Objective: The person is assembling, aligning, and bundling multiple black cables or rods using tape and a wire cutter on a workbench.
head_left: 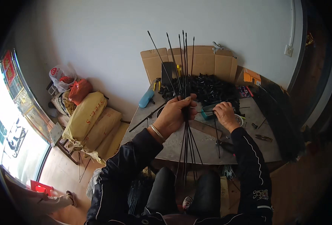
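Left hand [174,114] raised above the near edge of the grey work table [248,146], fingers wrapped tight around a bundle of thin black rods [184,67]. Held upright, fanning out above the fist toward the wall and splaying again below it, down past the table edge between the knees. Silver bracelet [156,132] on the left wrist, black jacket sleeve behind it.

Right hand [224,114] lower, resting over the table just right of the bundle, fingers curled together and pinching what looks like one more thin black rod [226,109] lying crosswise; grip too small to make out fully. Just beside the fingertips, a small teal tray [208,113].

Behind both hands, a heap of small black parts [211,88] spread over the far half of the table, backed by an opened cardboard box [196,62]. Blue-handled tool [146,98] at the left far corner, a loose long rod [147,118] slanting off the left edge. Pliers [263,138] on the right part of the table, well apart from the hands. Dark bundle of more rods [278,112] leaning at the right side.

On the floor to the left, stacked yellow sacks [85,118] and plastic bags [62,77] against the wall.
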### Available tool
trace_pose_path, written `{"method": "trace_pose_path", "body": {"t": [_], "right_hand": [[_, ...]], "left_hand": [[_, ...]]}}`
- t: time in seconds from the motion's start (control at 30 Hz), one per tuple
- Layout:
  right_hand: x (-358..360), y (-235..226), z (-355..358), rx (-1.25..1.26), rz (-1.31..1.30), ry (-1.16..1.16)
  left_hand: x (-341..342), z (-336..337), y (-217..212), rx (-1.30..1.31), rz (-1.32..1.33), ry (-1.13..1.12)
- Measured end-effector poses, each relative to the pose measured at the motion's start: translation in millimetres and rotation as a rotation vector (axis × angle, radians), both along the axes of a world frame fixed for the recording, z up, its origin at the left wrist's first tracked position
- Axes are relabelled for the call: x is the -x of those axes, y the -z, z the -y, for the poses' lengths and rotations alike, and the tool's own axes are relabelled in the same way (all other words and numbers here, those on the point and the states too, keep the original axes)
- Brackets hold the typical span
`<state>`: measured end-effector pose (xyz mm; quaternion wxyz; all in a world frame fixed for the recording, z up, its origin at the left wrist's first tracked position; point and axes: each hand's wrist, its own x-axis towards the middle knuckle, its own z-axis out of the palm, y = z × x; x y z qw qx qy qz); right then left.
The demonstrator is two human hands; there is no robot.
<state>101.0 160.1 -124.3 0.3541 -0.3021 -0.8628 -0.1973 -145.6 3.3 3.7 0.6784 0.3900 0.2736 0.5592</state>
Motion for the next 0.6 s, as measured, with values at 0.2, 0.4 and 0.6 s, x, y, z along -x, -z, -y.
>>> {"method": "trace_pose_path", "body": {"t": [0.2,0.4,0.6], "right_hand": [[7,-87,16,0.165,-0.104,0.084],[49,-153,87,1.325,-0.707,-0.249],[61,-163,126,1.319,-0.637,-0.348]], "left_hand": [[-5,5,-8,0.043,0.031,-0.098],[-14,5,-1,0.033,-0.036,-0.153],[-34,17,1,0.024,0.015,-0.135]]}}
